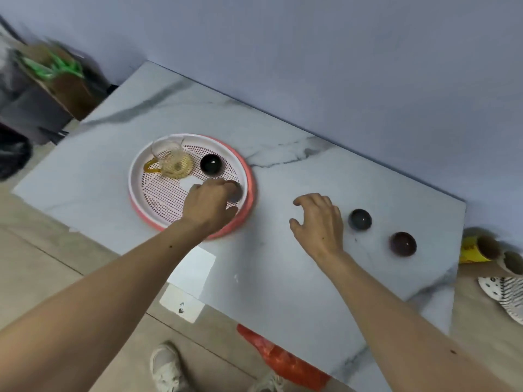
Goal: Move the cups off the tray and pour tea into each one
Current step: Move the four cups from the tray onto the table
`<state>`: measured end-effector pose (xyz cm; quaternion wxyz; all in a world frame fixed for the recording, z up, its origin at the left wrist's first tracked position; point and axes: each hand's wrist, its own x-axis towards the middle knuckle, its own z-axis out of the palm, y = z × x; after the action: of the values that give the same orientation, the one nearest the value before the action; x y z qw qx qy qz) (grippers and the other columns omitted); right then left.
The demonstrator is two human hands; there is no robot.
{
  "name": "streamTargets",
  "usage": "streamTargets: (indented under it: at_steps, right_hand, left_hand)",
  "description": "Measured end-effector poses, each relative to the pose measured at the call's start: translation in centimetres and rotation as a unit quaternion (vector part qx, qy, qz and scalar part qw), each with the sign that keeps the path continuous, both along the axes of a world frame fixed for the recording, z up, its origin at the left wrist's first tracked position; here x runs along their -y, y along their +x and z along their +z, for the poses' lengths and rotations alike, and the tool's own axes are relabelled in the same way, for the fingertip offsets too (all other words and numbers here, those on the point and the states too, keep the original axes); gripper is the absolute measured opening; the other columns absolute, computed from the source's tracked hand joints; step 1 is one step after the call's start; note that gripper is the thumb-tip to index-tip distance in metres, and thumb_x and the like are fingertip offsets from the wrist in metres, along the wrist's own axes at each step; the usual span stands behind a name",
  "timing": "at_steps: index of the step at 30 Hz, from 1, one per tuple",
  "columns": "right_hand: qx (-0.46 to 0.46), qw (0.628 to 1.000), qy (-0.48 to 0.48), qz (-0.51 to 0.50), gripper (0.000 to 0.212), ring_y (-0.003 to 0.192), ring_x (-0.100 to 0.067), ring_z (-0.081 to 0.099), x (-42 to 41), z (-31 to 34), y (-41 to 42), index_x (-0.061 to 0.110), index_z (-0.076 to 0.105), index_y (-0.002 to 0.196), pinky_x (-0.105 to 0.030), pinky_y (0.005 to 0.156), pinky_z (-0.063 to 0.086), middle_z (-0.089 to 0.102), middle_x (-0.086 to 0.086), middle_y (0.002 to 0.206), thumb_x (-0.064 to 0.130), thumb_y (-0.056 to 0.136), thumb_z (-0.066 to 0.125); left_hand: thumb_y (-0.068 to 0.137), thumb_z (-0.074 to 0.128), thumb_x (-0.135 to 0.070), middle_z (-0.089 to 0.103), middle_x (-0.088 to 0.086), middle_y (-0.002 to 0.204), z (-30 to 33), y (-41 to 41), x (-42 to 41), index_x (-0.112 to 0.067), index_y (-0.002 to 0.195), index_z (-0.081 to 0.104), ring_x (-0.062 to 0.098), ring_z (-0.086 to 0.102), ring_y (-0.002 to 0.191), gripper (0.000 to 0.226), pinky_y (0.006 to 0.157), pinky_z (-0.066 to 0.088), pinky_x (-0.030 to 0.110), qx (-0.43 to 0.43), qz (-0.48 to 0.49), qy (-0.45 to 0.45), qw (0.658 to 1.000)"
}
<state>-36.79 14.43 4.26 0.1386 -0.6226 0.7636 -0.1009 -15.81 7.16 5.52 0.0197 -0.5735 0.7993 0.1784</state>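
Observation:
A round pink tray (pixel 147 210) with a perforated white inset lies on the marble table. On it stand a glass pitcher (pixel 172 161) with yellow tea and an amber handle, and a dark cup (pixel 210 164). My left hand (pixel 210 203) reaches over the tray's right side, fingers closed around another dark cup (pixel 236 195), mostly hidden by the fingers. My right hand (pixel 318 222) hovers over the table right of the tray, fingers spread, holding nothing. Two dark cups (pixel 360 219) (pixel 403 243) stand on the table to its right.
The marble table (pixel 283 278) ends close to the two cups on the right. Cardboard tubes (pixel 486 250) and a patterned object lie off its right edge. A box with green items (pixel 53 72) sits far left. An orange bag (pixel 283 360) and my shoes are on the floor.

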Motion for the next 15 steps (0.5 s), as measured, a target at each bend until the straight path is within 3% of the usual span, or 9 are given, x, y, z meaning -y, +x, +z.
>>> streamTargets:
  at_steps: [5,15]
  right_hand:
    - [0.004,1.000,0.001,-0.004,0.038,0.112,-0.025,0.055,3.0,0.0,8.1,0.017,0.063,0.117,-0.035,0.094,0.040,0.065,-0.003,0.119,0.020,0.079,0.069]
    - [0.001,1.000,0.020,-0.019,0.039,0.107,-0.025,0.057,7.5,-3.2,14.7,0.015,0.063,0.115,-0.037,0.090,0.044,0.065,-0.005,0.115,0.019,0.077,0.073]
  left_hand:
    - [0.083,0.064,-0.034,0.061,0.002,0.129,0.9,9.2,2.2,-0.021,0.123,0.059,0.027,0.051,0.124,0.042,0.099,0.040,0.041,0.021,0.007,0.000,1.000]
    - [0.084,0.064,-0.031,0.060,0.002,0.129,-1.9,14.9,6.9,-0.019,0.127,0.057,0.028,0.053,0.122,0.045,0.090,0.048,0.040,0.014,0.001,0.009,1.000]
